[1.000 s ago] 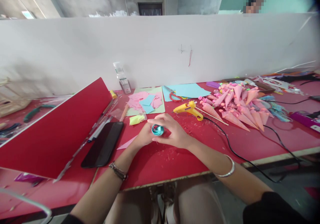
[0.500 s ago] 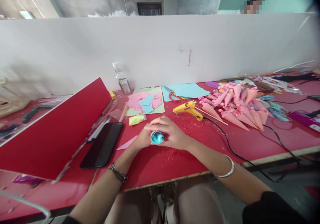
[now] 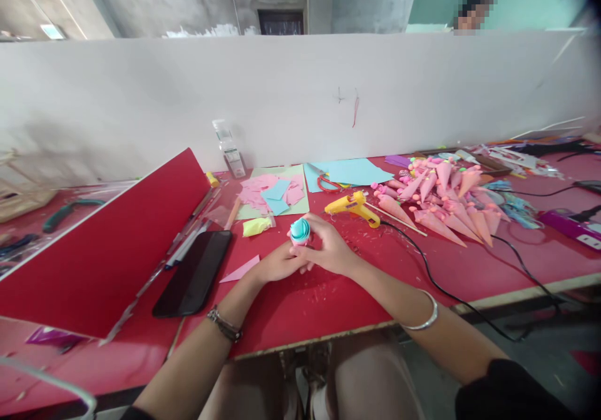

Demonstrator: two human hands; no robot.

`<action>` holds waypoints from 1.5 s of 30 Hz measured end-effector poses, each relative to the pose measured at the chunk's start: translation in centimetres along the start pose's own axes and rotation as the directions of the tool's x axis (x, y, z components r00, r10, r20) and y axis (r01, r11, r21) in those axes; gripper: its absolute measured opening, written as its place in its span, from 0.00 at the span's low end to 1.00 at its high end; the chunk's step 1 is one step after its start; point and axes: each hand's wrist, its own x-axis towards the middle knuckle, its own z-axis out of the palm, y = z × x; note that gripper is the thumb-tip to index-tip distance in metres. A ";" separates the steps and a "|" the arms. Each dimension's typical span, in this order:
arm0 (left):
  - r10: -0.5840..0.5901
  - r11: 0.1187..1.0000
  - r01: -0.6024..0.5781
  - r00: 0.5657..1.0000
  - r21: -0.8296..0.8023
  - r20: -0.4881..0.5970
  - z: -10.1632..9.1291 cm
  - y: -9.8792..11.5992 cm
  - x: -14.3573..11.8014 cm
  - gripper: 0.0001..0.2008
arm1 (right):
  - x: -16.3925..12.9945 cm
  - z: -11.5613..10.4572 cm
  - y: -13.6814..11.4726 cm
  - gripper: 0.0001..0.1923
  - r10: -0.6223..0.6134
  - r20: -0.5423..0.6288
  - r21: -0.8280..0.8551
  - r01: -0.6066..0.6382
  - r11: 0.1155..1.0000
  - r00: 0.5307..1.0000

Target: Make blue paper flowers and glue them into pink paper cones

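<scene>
Above the red table, a roll of turquoise paper [image 3: 300,230] coiled in a spiral shows its top end, with a bit of pink under it. My right hand [image 3: 333,250] curls its fingers and thumb around its side. Below, my left hand [image 3: 280,263] is closed about the lower part, most of which the hands hide. Just left of my hands lies a flat pink paper triangle [image 3: 240,270]. A yellow glue gun [image 3: 352,206] rests beyond my right hand, and a small yellow-green packet [image 3: 256,226] lies beyond my left.
Pink paper cones [image 3: 446,201] are heaped at the right. Pink paper scraps [image 3: 256,188], blue sheets [image 3: 359,171] and red-handled scissors [image 3: 328,184] lie at the back. A black phone [image 3: 193,273] and a leaning red board [image 3: 117,245] stand left. A black cord [image 3: 422,257] crosses the right side.
The paper roll has tipped from pointing at me to more upright and moved slightly away. Pink now shows below it. My left hand has dropped lower around it.
</scene>
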 end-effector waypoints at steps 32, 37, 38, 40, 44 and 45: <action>0.045 0.998 -0.036 0.974 0.044 -0.224 0.0 -0.3 0.4 0.10 | 0.0 0.5 0.9 0.09 0.134 -0.075 0.103 -0.126 0.987 0.988; 0.073 0.993 -0.044 0.961 0.114 -0.268 -0.3 -0.3 0.7 0.09 | 0.1 0.5 1.2 0.08 0.123 -0.140 0.075 -0.113 0.991 0.983; 0.075 0.992 -0.047 0.962 0.115 -0.261 -0.3 -0.3 0.7 0.09 | 0.2 0.4 1.1 0.08 0.108 -0.134 0.070 -0.099 0.993 0.985; 0.071 0.992 -0.043 0.966 0.116 -0.248 -0.3 -0.1 0.5 0.10 | 0.2 0.2 0.9 0.07 0.079 -0.108 0.083 -0.070 0.994 0.991; 0.020 0.995 -0.003 0.985 0.101 -0.172 -0.2 0.1 0.2 0.13 | 0.3 -0.1 0.7 0.09 0.056 -0.061 0.168 -0.045 0.985 0.997; 0.013 0.995 0.002 0.988 0.096 -0.156 -0.2 0.2 0.1 0.13 | 0.3 -0.1 0.7 0.09 0.063 -0.055 0.188 -0.051 0.981 0.997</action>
